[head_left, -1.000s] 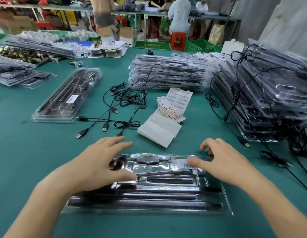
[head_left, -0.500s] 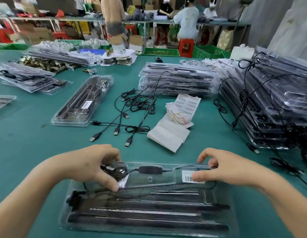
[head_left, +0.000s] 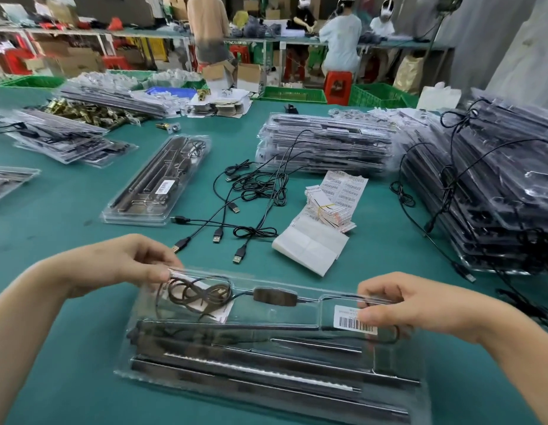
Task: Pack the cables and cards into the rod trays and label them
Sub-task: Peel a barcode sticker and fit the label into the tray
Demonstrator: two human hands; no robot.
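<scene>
Clear blister rod tray (head_left: 315,314) on green table (head_left: 52,225), nearest camera. Inside: long black rods (head_left: 251,363) along near side, coiled cable (head_left: 199,294) far left, inline switch (head_left: 275,296) mid, barcode label (head_left: 349,320) right. Left hand (head_left: 122,265) pinches far-left corner; right hand (head_left: 420,305) pinches far-right edge at label.

**A:** What is lying on the green table (head_left: 67,228) just past the grip?

**B:** Beyond where the left hand (head_left: 122,262) and right hand (head_left: 398,305) pinch the clear tray (head_left: 266,357), loose USB cables (head_left: 245,204) sprawl. Just right of them is a white folded sheet (head_left: 309,243). A banded bundle of cards (head_left: 328,210) overlaps its far edge, with barcode label sheets (head_left: 346,185) behind.

**A:** And farther out?

**B:** Beyond the left hand, a sealed labelled tray (head_left: 157,182) lies at an angle. Well past the cables sits a stack of packed trays (head_left: 325,145). Right of the right hand is a taller stack (head_left: 487,185) with cables draped over it. Far left are more tray piles (head_left: 73,142) and brass fittings (head_left: 91,113).
</scene>
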